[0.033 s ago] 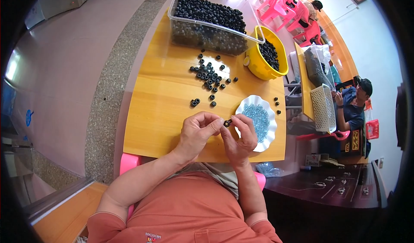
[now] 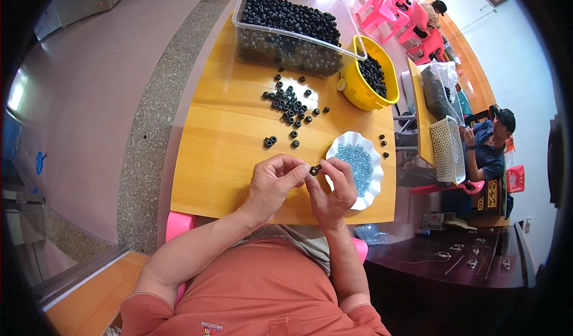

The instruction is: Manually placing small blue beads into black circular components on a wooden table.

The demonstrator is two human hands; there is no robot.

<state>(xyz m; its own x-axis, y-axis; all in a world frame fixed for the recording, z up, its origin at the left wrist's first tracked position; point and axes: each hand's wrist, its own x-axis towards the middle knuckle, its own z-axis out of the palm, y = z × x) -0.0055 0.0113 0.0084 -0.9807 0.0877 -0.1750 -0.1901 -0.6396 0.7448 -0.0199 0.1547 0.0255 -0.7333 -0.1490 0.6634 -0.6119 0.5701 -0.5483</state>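
- Small black bead [image 2: 314, 170] is between the fingertips of both hands, above the near part of the wooden table [image 2: 218, 163].
- Left hand [image 2: 274, 184] pinches its left side with thumb and forefinger.
- Right hand [image 2: 332, 196] grips its right side, fingers bent.
- White wavy-edged plate [image 2: 376, 184], holding pale blue beads [image 2: 352, 160], sits just beside the right hand, which hides part of its left edge.
- Loose black beads [image 2: 286, 104] lie scattered beyond the hands; three more [image 2: 384, 144] sit right of the plate.
- Clear tub [image 2: 352, 55] and yellow bucket [image 2: 359, 92], both holding black beads, take up the far end.
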